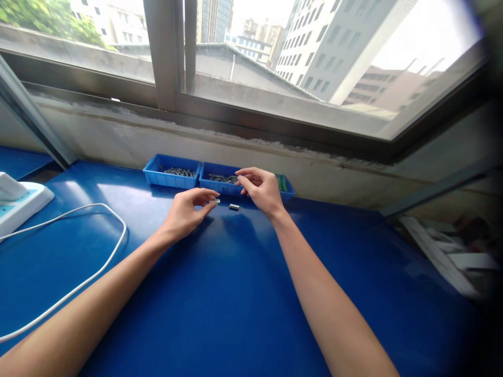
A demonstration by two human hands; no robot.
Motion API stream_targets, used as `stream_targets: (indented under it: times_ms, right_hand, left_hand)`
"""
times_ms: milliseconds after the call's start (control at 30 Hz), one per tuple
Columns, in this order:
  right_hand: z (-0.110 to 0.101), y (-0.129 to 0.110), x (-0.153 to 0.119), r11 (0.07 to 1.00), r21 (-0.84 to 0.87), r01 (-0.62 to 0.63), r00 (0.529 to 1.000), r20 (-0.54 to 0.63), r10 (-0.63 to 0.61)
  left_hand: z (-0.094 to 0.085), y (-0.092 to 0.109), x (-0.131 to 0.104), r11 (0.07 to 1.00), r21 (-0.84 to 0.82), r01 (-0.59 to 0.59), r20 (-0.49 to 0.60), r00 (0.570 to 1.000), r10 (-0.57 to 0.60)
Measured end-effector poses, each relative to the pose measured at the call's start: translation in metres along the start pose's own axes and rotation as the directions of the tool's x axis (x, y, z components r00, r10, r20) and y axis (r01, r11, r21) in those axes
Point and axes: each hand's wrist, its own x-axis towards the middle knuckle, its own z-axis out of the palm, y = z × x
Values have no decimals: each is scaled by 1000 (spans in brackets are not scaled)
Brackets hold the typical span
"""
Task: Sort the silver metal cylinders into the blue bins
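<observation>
My left hand [189,210] is closed in a pinch just above the blue table, in front of the bins. Between its thumb and fingertips shows the end of a small pale piece [214,201], too small to name. My right hand [261,189] is over the middle blue bin [220,185], which holds several grey, elongated parts [223,178]. Its thumb and index finger come together; whatever is between them, if anything, cannot be made out. On the table between the hands lies a small black-and-white block-shaped part [234,207].
Left of the middle bin stands another blue bin [168,179] of small dark parts. Green pieces [282,182] show in a bin at the right, partly behind my right hand. A white power strip [33,204] and white cable [122,222] lie left. A window frame [275,123] rises behind.
</observation>
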Motion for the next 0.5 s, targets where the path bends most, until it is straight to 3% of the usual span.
stream_targets:
  times_ms: [133,267,500]
  right_hand:
    - [-3,-5,-2,999,-10,-52,974,220,53]
    - [1,-3,-3,996,-13,-92,936,341,91]
    - [5,0,-4,994,10,-109,917,387,97]
  left_hand:
    - [-3,4,2,935,-286,211,-23,974,-227]
    - [-3,6,4,816,-460,351,-10,916,-400]
    - [-3,9,5,770,-512,381,12,899,-437]
